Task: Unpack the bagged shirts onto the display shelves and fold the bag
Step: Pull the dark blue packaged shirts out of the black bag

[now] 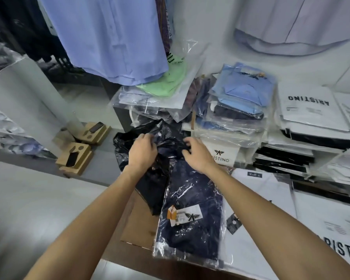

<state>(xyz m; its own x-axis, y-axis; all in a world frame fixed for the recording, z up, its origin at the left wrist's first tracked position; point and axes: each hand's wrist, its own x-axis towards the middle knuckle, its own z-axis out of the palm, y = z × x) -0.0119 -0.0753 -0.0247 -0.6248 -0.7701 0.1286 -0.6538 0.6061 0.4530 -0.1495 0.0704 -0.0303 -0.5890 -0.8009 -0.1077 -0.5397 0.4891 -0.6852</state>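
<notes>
A crumpled black plastic bag (164, 132) lies in the middle of the shelf area. My left hand (142, 151) grips its left side with curled fingers. On the bag's right side, my right hand (197, 156) pinches the plastic. Just below my hands lies a navy shirt in a clear wrapper (190, 215) with a white label and an orange tag, resting partly on a brown cardboard box (137, 225). Behind the bag stand stacks of wrapped shirts: a green one (166, 81) on a pile at left and blue ones (238, 91) at right.
White branded packages (311, 110) and flat black-edged boxes (285, 156) are stacked at right. A hanging blue shirt (109, 37) drapes over the back pile. Two wooden stands with phones (77, 156) sit on the floor at left.
</notes>
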